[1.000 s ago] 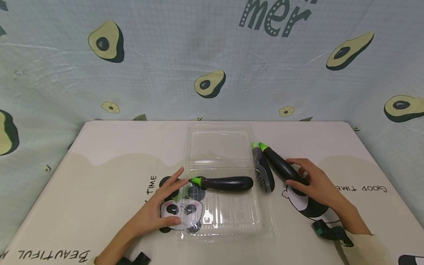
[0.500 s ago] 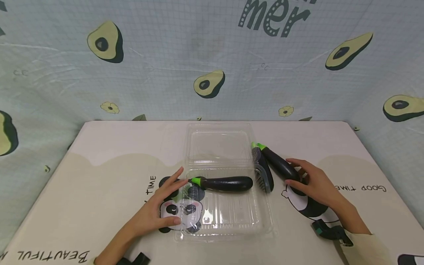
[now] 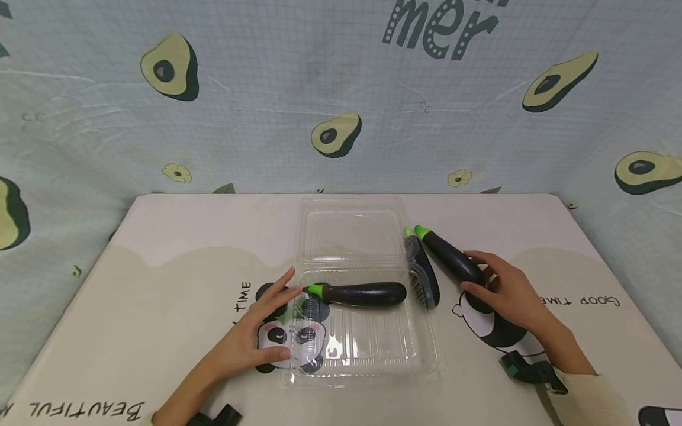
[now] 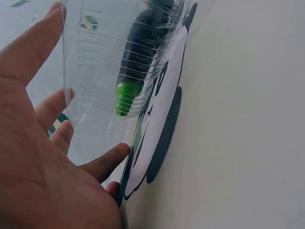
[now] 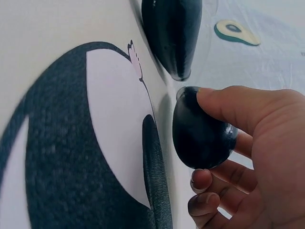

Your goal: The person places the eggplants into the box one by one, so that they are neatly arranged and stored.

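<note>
A clear plastic box [image 3: 373,349] lies with its hinged lid [image 3: 351,228] opened back. One dark eggplant [image 3: 367,295] with a green stem is in it, showing through the ribbed plastic in the left wrist view. My left hand [image 3: 256,337] has its fingers spread along the box's left edge, fingertips at the rim. A second eggplant [image 3: 453,260] slants to the right of the box; my right hand [image 3: 506,290] grips its fat end between thumb and fingers. Between them, along the box's right edge, lies another dark eggplant shape [image 3: 424,275] with a green tip, ribbed plastic overlapping its left side.
The pale table mat [image 3: 160,331] has printed lettering, a panda and another black-and-white figure. Behind the table hangs a cloth [image 3: 256,106] with avocado prints. Black straps [image 3: 533,373] sit on the wrists.
My right hand has shifted slightly away from the person, and the eggplant in it has moved a little up in the head view. The left hand stays at the box's edge.
</note>
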### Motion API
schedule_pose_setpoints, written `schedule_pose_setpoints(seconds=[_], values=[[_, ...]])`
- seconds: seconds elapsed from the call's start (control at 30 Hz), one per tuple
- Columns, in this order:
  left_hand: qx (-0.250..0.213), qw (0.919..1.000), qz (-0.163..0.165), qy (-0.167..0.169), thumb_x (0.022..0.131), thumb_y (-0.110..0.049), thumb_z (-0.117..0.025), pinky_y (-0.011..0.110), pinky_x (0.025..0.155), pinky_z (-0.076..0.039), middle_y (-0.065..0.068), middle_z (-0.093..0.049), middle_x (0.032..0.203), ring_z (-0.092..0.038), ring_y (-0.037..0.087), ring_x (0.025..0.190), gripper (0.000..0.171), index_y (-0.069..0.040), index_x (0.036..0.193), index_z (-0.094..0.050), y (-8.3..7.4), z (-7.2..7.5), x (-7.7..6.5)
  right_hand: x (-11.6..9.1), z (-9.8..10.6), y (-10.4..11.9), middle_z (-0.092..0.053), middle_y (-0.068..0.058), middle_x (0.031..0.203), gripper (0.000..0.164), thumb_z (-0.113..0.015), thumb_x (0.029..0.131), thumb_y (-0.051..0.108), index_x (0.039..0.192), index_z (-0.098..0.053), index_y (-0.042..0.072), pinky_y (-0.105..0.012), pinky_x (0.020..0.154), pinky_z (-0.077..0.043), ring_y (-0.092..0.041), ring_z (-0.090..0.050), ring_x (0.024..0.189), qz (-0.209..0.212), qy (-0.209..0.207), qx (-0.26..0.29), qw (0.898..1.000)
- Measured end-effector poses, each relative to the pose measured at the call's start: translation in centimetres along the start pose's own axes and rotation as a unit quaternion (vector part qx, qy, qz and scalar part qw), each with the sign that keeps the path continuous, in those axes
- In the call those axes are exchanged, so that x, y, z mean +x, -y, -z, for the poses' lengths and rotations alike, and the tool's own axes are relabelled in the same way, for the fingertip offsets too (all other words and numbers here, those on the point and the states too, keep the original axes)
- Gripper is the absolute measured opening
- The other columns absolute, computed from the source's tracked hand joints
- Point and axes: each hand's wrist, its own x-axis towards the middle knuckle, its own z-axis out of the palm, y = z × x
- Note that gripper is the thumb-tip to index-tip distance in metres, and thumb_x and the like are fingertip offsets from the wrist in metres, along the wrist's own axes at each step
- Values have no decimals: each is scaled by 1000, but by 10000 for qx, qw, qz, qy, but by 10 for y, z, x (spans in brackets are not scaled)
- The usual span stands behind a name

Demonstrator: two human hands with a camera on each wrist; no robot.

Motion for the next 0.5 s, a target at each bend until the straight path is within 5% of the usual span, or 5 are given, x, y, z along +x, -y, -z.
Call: schedule_pose_setpoints(seconds=[0.5], values=[[-25, 10000, 78, 47, 73, -15, -76, 72, 97, -18, 8, -10, 159, -14, 28, 144, 82, -11, 146, -39, -1, 1, 0, -1, 7, 8, -59, -18, 117, 60, -76, 82, 13, 136, -49, 7, -24, 53, -43, -10, -51, 66, -130, 6, 137, 9998]])
